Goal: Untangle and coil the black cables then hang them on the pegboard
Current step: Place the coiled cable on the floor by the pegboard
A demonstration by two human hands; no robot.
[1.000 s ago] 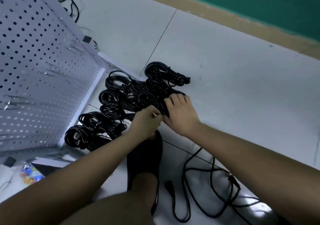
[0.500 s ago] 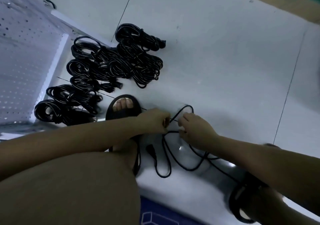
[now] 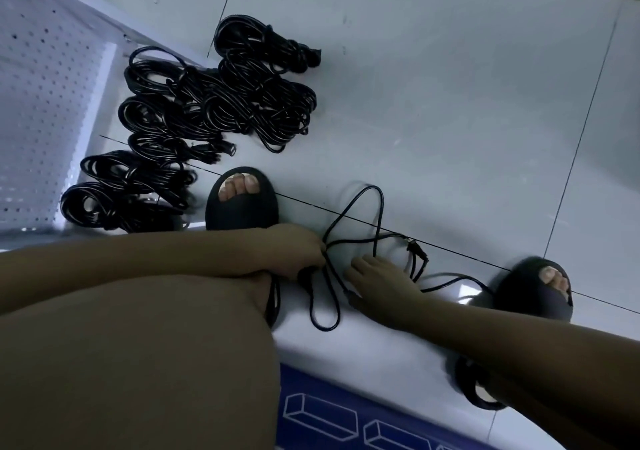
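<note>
Both arms reach down, your left hand [image 3: 298, 252] fingers clamped on the loose cable [image 3: 416, 251], your right hand [image 3: 381, 283] flat, fingers straight.

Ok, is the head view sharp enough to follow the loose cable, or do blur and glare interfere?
Head view: dim, bluish; loose cable crisp on the pale floor; lower-left bundles and pegboard smeared; small glare patch beside the right sandal.

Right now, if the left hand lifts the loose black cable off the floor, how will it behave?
Probably floppy: the loose cable lies in slack, crossing loops. Likely light, being thin. Lifted where the left hand grips it, its plug end may dangle and the crossings tighten.
</note>
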